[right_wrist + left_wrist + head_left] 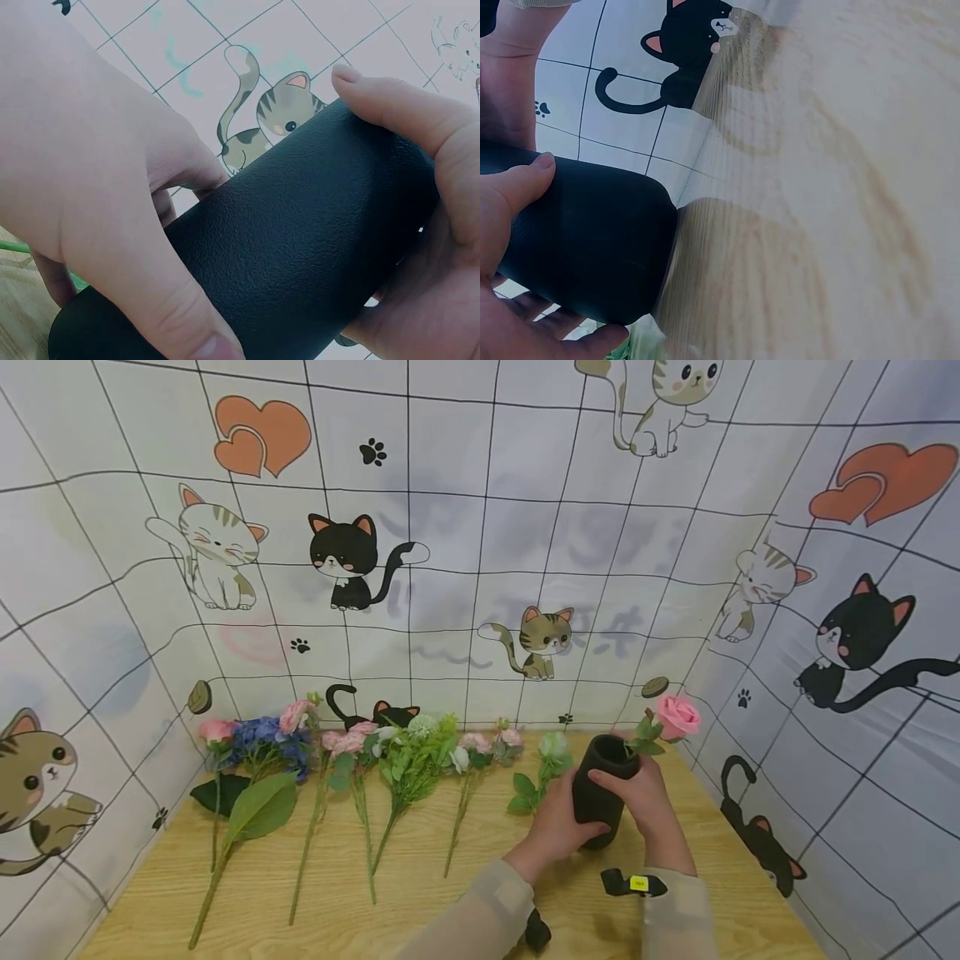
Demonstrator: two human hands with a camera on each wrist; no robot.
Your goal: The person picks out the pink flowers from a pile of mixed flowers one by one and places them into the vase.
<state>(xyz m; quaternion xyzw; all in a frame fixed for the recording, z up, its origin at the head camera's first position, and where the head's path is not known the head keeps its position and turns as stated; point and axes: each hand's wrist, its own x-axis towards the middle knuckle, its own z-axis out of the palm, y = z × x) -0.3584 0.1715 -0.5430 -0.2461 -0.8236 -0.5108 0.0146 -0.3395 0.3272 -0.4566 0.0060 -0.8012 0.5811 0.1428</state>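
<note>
A black, textured vase (596,797) leans slightly between both hands over the right part of the wooden table. My left hand (553,828) grips its lower body, the thumb (531,180) across the near side and fingers round the far side. Higher up, my right hand (647,795) holds the vase near its rim, with its thumb (390,105) lying along the upper wall. A pink rose (677,717) with green leaves overlaps the rim just beyond the right hand; its lower stem is hidden. Behind the left hand lies a whitish flower (555,745) with broad leaves.
Several artificial stems lie side by side across the table (412,910): blue hydrangea (266,743), pink blooms (347,740), green foliage (412,768) and a smaller pink-and-white spray (476,743). Cat-printed cloth walls (450,552) enclose the back and sides.
</note>
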